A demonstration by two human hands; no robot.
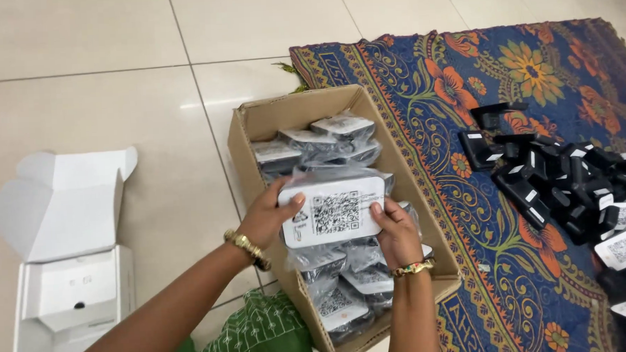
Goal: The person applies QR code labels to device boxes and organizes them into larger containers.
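Both my hands hold one plastic-wrapped black device with a white label [333,212] just above an open cardboard box [249,122]. My left hand [267,214] grips its left end, and my right hand [395,230] grips its right end. The box holds several more of the same wrapped devices [319,144], stacked in rows. A gold bracelet sits on each of my wrists.
A pile of unwrapped black devices [574,186] lies on a blue floral rug [429,86] at the right. An open white carton [70,257] sits on the tiled floor at the left. Green patterned cloth [257,337] covers my lap at the bottom.
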